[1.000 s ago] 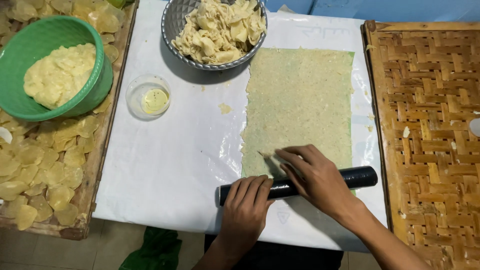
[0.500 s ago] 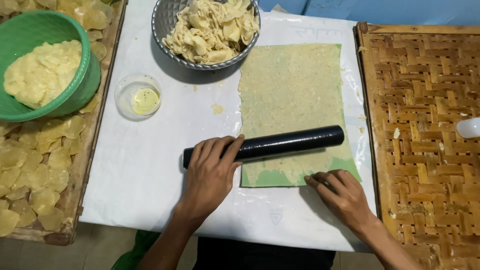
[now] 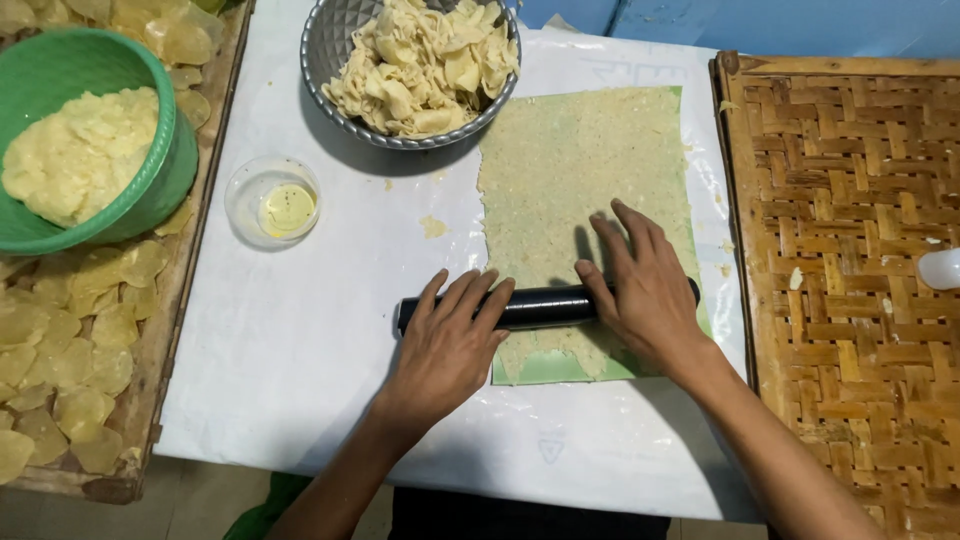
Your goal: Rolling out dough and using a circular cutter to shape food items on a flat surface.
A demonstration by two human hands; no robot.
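Hands lie flat, fingers spread, unclenched: left hand (image 3: 447,345) and right hand (image 3: 640,285) press on the roller (image 3: 545,306), which lies across the dough sheet (image 3: 585,190), lower centre of frame.

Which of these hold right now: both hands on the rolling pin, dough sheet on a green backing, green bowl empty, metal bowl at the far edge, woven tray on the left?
1. Both the left hand and the right hand rest flat on the black rolling pin. True.
2. The flattened dough sheet lies on a green backing sheet. True.
3. The green bowl is empty. False: it holds pale yellow mash.
4. The metal bowl of pale scraps sits at the far edge of the white sheet. True.
5. The bare woven tray lies left of the dough. False: it lies to the right.
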